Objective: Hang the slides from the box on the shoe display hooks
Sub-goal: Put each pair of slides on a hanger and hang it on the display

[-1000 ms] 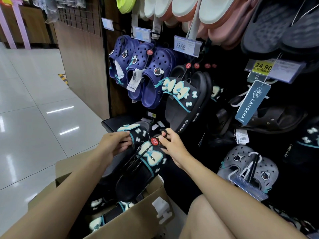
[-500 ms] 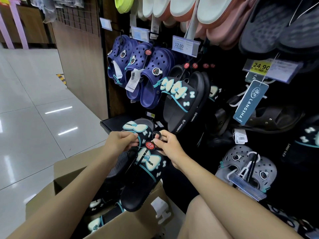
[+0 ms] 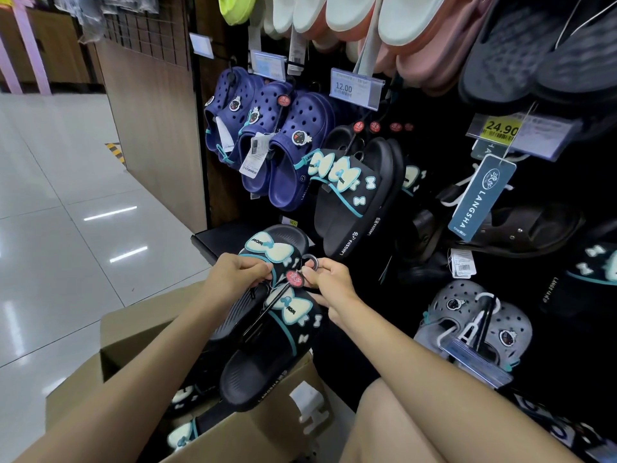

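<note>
Your left hand [image 3: 233, 279] grips the upper slide's strap; your right hand [image 3: 329, 282] pinches the hanger ring [image 3: 311, 261], fingers curled on both. The slides [image 3: 267, 315], a black pair with pale bows clipped on one hanger, sit above the box [image 3: 267, 432], just below the hung pair [image 3: 354, 195]. Likely light, soft foam, slightly bendy, not fragile; carry by the ring, steady by the strap, since the pair may swing. Soles read LANGSHA, bows read MOM, blue tag [image 3: 480, 198] LANGSHA, price tags 12.00 [image 3: 355, 88] and 24.90 [image 3: 502, 130]. More slides remain in the box.
</note>
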Motion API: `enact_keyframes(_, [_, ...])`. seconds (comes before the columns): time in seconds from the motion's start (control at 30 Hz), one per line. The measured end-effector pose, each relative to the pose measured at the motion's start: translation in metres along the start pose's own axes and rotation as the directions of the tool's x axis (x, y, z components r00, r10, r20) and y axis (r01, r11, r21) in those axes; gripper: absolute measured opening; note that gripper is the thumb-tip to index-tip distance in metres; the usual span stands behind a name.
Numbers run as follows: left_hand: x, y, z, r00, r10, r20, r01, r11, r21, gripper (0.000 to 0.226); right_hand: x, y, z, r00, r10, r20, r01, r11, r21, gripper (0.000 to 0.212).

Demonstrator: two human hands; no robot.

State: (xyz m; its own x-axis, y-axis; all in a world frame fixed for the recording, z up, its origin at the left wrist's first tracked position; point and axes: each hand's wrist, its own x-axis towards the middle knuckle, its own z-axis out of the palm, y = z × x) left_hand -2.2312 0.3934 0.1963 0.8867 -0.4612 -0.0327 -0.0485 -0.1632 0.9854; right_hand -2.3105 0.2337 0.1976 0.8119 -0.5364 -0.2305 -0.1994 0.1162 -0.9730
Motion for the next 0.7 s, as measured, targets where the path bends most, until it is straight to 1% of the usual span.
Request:
enact_keyframes(0.13, [0.000,0.001,0.000,1.000,0.010,-0.011,-0.009,0.998,0.066,0.019,0.001,0.001,0.000,0.998,0.023,-0.056,-0.021,0.999,0.027,0.010])
enact_keyframes(0.3, [0.003,-0.005,-0.003,0.999,0.016,-0.031,-0.010,0.987,0.160,0.023,0.003,0.003,0.000,0.995,0.022,-0.097,-0.018,0.999,0.037,0.015])
enact_keyframes(0.4, [0.004,-0.009,-0.004,1.000,0.004,-0.029,0.003,0.973,0.232,0.022,0.003,0.002,0.000,0.993,0.030,-0.118,-0.025,0.998,0.049,0.011])
enact_keyframes(0.5, [0.004,-0.008,-0.004,0.999,0.012,-0.051,0.001,0.970,0.244,0.023,0.004,0.003,0.000,0.991,0.030,-0.133,-0.022,0.998,0.056,0.012])
enact_keyframes(0.6, [0.004,-0.008,-0.003,0.998,0.022,-0.064,-0.005,0.965,0.262,0.025,0.004,0.003,0.002,0.987,0.013,-0.159,-0.010,1.000,0.018,0.015])
enact_keyframes(0.7, [0.004,-0.009,-0.002,0.998,0.018,-0.067,0.001,0.962,0.272,0.025,0.001,0.002,0.004,0.983,-0.044,-0.179,0.039,0.999,-0.034,0.014])
